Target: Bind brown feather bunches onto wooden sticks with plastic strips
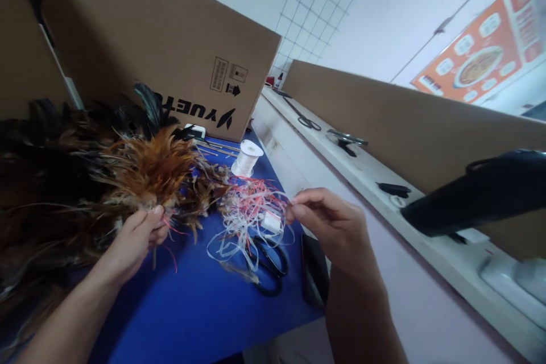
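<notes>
My left grip (139,233) pinches a brown feather bundle (156,168) at its base, thumb on top, with thin pink strands (174,226) hanging below my fingers. The bundle stands over the left side of the blue counter (179,318), its tips pointing away from me, and a heap of dark feathers (46,182) crowds in around it on the left. My right grip (330,222) has thumb and forefinger brought together at the right edge of a tangle of pink and white ribbon (251,199) — I cannot tell whether a strand is caught between them.

That tangle sits between my two hands, looped around a small white block (272,222) and trailing over the black-handled scissors (273,264), so part of them is covered. Just behind it stands a white spool (246,160), near some thin sticks (217,149). A large cardboard box (187,40) closes off the far end, its printing upside down. Below my right wrist lies a flat black object (314,273). On my right a white ledge (375,173) runs alongside — it carries a dark cylindrical thing (473,190).
</notes>
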{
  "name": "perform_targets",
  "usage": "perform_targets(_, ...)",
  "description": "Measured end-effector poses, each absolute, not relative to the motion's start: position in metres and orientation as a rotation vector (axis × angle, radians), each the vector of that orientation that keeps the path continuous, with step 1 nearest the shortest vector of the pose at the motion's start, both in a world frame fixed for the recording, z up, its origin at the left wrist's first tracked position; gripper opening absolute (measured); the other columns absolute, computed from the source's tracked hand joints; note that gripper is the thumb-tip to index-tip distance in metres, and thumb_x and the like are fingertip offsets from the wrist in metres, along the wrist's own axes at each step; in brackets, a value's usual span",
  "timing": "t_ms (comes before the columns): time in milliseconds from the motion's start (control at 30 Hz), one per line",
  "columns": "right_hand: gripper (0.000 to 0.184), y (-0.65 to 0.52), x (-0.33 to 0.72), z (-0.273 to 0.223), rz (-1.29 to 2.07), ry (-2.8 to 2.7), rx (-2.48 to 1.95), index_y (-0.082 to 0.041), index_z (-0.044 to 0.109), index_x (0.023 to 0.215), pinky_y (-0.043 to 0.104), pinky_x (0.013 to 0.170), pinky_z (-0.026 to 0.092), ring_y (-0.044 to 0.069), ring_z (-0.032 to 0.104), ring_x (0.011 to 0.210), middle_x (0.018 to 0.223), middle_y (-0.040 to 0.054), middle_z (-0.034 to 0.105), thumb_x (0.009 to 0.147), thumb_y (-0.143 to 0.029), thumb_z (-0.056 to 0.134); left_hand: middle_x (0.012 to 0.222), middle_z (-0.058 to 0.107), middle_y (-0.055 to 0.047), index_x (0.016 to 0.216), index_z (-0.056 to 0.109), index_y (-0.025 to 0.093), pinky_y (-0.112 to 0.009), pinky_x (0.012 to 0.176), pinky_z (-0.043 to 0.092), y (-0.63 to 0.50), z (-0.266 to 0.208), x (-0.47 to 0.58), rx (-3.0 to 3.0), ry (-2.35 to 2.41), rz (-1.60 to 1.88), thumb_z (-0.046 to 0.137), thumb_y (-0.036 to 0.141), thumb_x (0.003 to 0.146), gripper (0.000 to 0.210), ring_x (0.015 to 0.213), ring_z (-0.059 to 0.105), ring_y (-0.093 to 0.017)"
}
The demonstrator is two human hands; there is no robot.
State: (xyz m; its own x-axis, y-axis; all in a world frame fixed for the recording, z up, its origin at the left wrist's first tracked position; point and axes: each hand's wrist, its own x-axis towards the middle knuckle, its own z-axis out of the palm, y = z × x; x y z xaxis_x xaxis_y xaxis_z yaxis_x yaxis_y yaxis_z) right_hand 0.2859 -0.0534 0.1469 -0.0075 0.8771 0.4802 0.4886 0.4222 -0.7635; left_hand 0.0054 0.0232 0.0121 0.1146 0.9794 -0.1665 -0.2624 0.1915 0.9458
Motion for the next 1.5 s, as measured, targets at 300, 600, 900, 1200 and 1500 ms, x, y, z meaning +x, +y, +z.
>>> perform_targets(300,0.009,-0.094,0.292,0.171,0.561,-1.49,-1.22,-0.019,0.065,0.084,0.018,0.039,0.036,0.008,0.05,0.045,0.056,-0.0016,0.061,0.081,-0.028,0.068,0.051,0.038,0.006,0.059,0.046,0.015,-0.016,0.041,0.025,0.024,0.008,0.004,0.936,1.01,1.13,0.071,0.058,0.064,0.05,0.046,0.033,-0.005)
perform_targets(600,0.008,-0.115,0.265,0.152,0.661,-2.002,-1.253,-0.017,0.067,0.086,0.018,0.048,0.04,0.007,0.054,0.053,0.065,-0.0002,0.063,0.086,-0.022,0.061,0.052,0.035,0.007,0.057,0.042,0.016,-0.015,0.039,0.022,0.023,0.01,0.006,0.941,0.919,1.148,0.069,0.052,0.07,0.047,0.044,0.029,-0.004)
perform_targets(900,0.017,-0.096,0.23,0.053,0.647,-2.781,-1.324,-0.016,0.068,0.098,0.03,0.093,0.041,0.017,0.061,0.094,0.097,0.006,0.071,0.088,-0.024,0.058,0.049,0.034,0.006,0.055,0.04,0.017,-0.016,0.038,0.022,0.021,0.015,0.007,0.929,0.942,1.148,0.063,0.044,0.076,0.042,0.043,0.028,-0.005)
perform_targets(1200,0.031,-0.019,0.263,0.042,0.14,-2.459,-1.617,-0.015,0.065,0.107,0.03,0.091,0.044,0.018,0.058,0.1,0.103,0.0103,0.066,0.088,-0.005,0.042,0.048,0.034,0.006,0.055,0.039,0.018,-0.016,0.039,0.024,0.021,0.014,0.007,0.926,0.944,1.139,0.064,0.042,0.075,0.04,0.043,0.03,-0.006)
perform_targets(1500,0.022,0.039,0.261,0.03,0.026,-2.689,-1.788,-0.014,0.067,0.092,0.029,0.077,0.043,0.021,0.06,0.089,0.096,0.0129,0.065,0.083,-0.007,0.047,0.052,0.033,0.006,0.056,0.042,0.017,-0.017,0.04,0.023,0.024,0.005,0.006,0.998,0.92,1.124,0.059,0.045,0.08,0.041,0.045,0.027,-0.006)
